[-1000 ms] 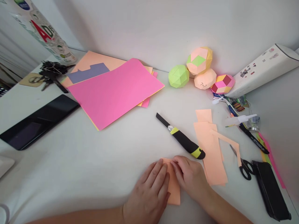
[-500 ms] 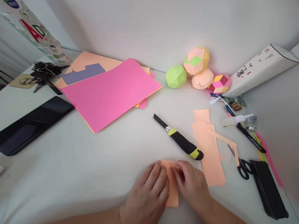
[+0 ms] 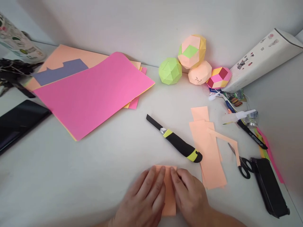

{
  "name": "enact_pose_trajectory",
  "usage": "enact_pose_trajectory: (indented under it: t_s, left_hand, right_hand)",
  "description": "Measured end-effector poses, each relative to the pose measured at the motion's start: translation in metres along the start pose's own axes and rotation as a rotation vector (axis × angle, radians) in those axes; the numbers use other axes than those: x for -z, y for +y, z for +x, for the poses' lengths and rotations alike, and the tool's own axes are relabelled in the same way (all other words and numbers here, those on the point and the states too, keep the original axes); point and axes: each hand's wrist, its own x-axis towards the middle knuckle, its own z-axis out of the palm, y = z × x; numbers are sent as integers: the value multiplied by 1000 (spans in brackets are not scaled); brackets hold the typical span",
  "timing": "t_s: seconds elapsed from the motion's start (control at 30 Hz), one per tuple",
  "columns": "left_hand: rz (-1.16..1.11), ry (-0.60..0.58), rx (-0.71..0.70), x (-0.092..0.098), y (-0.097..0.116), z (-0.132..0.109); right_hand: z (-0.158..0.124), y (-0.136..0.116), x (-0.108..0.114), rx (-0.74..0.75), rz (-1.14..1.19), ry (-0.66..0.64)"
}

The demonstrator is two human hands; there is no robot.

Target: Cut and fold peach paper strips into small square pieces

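A folded strip of peach paper [image 3: 169, 192] lies on the table at the bottom middle, partly covered by both hands. My left hand [image 3: 144, 197] rests over its left part, fingers close together and tips near the top edge, holding it down. At the strip's upper right edge, my right hand [image 3: 189, 190] has its thumb and bent forefinger closed on the paper. Above the hands is a utility knife [image 3: 178, 142] with a black and lime handle, its dark blade pointing to the upper left. Other peach paper strips [image 3: 209, 160] lie stacked to the right.
Pink paper sheets [image 3: 94, 97] overlap other coloured sheets at the back left, near a black phone [image 3: 21, 123]. Several faceted paper balls, one green [image 3: 170, 71], stand by the wall. Scissors [image 3: 243, 167], a black case [image 3: 271, 189] and a white box [image 3: 262, 63] line the right.
The view has shifted a little to the right. My right thumb has moved to the strip's top edge, beside the left fingertips, and my left fingers lie straighter on the paper.
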Motion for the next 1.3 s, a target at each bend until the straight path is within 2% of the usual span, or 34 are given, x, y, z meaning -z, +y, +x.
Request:
enact_pose_trajectory:
  t_s: [0.33,0.8,1.17,1.3]
  left_hand:
    - [38,-47,-21,1,-2,2]
    - [13,-93,-4,5,-3,2]
    - [3,-99,25,3,-4,-1]
    - [-38,-58,61,3,-3,0]
  right_hand:
    - [-3,-4,1,79,-169,-15]
    - [-4,-1,2,106,-157,-29]
    - [-5,-1,2,62,-117,-13]
    - [-7,-3,6,-59,13,8]
